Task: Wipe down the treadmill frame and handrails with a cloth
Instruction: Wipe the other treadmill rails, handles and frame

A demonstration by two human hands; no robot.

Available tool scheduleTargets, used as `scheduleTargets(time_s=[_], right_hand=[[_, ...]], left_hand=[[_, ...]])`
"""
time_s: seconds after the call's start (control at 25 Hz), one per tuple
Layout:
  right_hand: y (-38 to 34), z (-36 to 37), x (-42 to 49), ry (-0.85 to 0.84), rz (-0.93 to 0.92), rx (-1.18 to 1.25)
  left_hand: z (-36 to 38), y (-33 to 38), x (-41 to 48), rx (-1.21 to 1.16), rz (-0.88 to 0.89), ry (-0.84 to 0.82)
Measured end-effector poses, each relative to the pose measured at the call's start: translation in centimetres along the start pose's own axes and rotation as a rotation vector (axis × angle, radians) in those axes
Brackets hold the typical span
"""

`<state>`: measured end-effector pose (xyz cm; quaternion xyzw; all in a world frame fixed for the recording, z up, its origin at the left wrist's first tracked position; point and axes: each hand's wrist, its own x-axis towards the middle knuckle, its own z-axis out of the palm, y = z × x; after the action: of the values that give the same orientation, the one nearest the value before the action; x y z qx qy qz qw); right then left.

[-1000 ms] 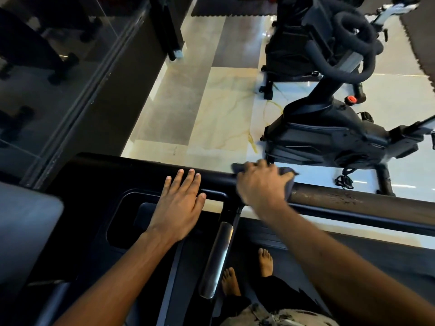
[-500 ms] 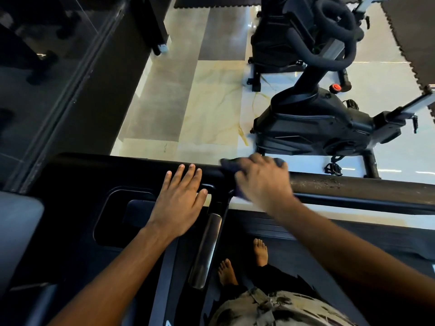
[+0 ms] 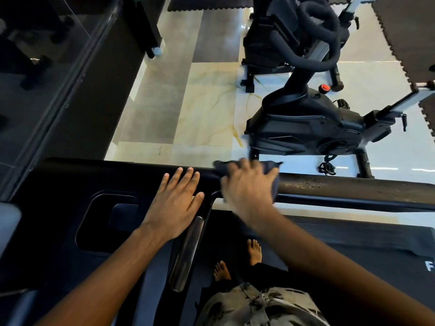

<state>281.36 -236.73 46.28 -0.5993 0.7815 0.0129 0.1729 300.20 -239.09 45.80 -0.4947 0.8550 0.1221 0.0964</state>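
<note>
The right hand [image 3: 249, 187] is blurry and hides most of the dark cloth [image 3: 274, 175], gripping it on the handrail [image 3: 353, 187]. The left hand [image 3: 176, 203] lies flat, fingers [image 3: 188, 176] straight, as before; the right slid nearer.

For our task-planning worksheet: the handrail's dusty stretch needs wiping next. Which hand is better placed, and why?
The right hand: it grips the cloth on the handrail, beside the dusty stretch. The left hand lies flat on the console, holding nothing.
</note>
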Motion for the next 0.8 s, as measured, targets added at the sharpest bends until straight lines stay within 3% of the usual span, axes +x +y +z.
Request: scheduleTargets(time_s=[0.08, 0.2, 0.24, 0.4, 0.52, 0.56, 0.68, 0.72, 0.8], right_hand=[[0.7, 0.5, -0.6, 0.014, -0.181, -0.008], [5.3, -1.5, 2.0, -0.004, 0.248, -0.010], [4.9, -1.5, 1.7, -0.014, 0.316, -0.015], [2.1, 0.7, -1.5, 0.078, -0.112, -0.033], [6.1, -1.3, 0.4, 0.047, 0.326, -0.014], [5.5, -1.1, 0.3, 0.044, 0.372, -0.023], [1.9, 1.1, -2.3, 0.096, -0.051, -0.037], [3.8, 0.6, -2.1, 0.082, -0.090, -0.037], [8.6, -1.2, -0.1, 0.083, 0.219, -0.021]], left_hand=[[0.1, 0.4, 0.5, 0.001, 0.029, 0.007], [0.4, 0.7, 0.6, -0.005, 0.049, 0.003], [0.4, 0.7, 0.7, -0.003, 0.062, 0.005], [0.2, 1.7, 1.4, 0.031, 0.112, 0.017], [0.1, 2.3, 1.3, -0.009, 0.120, 0.004], [0.0, 2.4, 1.3, -0.006, 0.115, -0.001], [0.3, 3.3, 1.6, 0.023, 0.133, 0.006], [0.3, 3.5, 1.8, 0.010, 0.138, 0.008], [0.5, 3.8, 1.9, -0.013, 0.142, -0.007]])
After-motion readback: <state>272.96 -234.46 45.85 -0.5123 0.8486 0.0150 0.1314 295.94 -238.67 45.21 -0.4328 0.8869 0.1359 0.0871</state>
